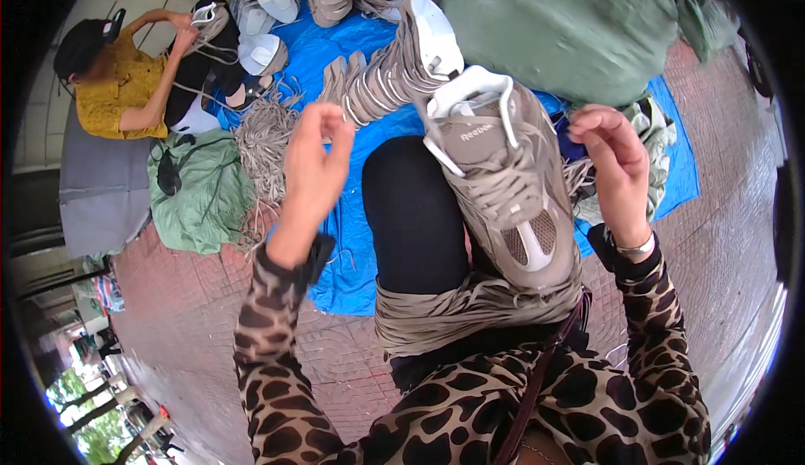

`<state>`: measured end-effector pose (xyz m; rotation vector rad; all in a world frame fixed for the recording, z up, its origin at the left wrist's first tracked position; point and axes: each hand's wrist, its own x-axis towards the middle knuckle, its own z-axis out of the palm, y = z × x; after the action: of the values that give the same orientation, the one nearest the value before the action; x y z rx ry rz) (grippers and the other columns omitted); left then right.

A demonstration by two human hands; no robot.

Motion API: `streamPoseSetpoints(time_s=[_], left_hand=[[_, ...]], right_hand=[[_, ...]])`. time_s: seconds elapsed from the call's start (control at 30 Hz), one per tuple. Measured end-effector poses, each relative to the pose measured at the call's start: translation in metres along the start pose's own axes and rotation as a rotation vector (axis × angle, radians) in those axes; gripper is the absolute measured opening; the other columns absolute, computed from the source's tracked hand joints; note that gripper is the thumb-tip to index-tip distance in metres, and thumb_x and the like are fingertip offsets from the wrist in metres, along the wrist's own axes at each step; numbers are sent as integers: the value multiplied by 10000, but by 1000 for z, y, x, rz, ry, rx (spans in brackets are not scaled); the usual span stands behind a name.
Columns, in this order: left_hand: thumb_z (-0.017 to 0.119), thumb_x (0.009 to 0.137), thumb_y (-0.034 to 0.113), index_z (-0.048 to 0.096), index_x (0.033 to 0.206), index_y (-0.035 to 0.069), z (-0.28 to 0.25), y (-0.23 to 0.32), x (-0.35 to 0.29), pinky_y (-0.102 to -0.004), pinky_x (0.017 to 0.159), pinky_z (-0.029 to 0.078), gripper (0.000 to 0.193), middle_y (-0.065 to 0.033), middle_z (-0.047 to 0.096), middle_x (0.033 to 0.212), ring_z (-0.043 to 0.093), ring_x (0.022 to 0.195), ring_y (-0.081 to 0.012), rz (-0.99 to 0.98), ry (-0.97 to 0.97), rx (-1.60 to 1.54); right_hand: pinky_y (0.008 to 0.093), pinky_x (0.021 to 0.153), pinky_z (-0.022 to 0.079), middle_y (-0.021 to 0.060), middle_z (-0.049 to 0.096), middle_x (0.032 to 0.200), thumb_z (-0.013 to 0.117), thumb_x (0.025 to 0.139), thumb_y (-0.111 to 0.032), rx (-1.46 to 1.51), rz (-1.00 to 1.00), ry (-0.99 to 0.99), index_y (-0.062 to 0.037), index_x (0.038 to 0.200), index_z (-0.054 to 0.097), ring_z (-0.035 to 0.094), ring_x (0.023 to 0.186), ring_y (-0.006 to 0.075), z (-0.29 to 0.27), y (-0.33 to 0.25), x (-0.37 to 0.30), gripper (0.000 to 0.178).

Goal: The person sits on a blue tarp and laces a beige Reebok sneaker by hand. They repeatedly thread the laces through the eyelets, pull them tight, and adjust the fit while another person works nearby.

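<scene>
A beige and grey running shoe (511, 188) with a white collar lining and beige laces rests on my lap, toe toward me. My left hand (314, 180) is raised to the left of the shoe, thumb and fingertips drawn together. On the other side my right hand (616, 163) is raised too, its fingers curled against the thumb. Whatever is between the fingertips of either hand is too small to make out. A thick bundle of beige laces (453, 318) lies across my thighs, under the shoe's toe.
A blue tarp (335, 276) covers the paving. A row of beige shoe uppers (386, 83), a heap of laces (267, 142) and a large green sack (558, 29) lie ahead. A co-worker in a yellow shirt (122, 92) sits at left, handling a shoe, near a green bag (201, 192).
</scene>
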<state>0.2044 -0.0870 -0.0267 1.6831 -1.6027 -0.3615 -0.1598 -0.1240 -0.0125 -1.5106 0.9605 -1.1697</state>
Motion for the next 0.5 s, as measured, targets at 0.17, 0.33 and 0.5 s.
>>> streamPoseSetpoints(time_s=[0.17,0.33,0.5], left_hand=[[791,765,188,621,1081,64,22,135,-93,-359,785,501,380,-115,586,1066,613,905,-252,327,-459,-41],[782,754,355,553,1304,68,64,186,-120,-393,812,502,662,-131,520,1225,604,969,-304,457,-508,266],[756,803,292,545,1306,17,76,185,-125,-401,840,530,610,-163,534,1268,619,1019,-343,431,-403,304]], right_hand=[[249,837,466,10,569,1026,632,883,-33,-224,431,-232,-45,1251,544,523,944,87,-28,43,-50,378],[324,1000,436,60,574,1244,624,909,-126,20,413,-348,-19,1359,487,531,1125,148,-25,65,-66,483],[320,967,450,84,591,1204,688,886,-211,-64,355,-312,6,1349,493,534,1080,153,-22,61,-60,547]])
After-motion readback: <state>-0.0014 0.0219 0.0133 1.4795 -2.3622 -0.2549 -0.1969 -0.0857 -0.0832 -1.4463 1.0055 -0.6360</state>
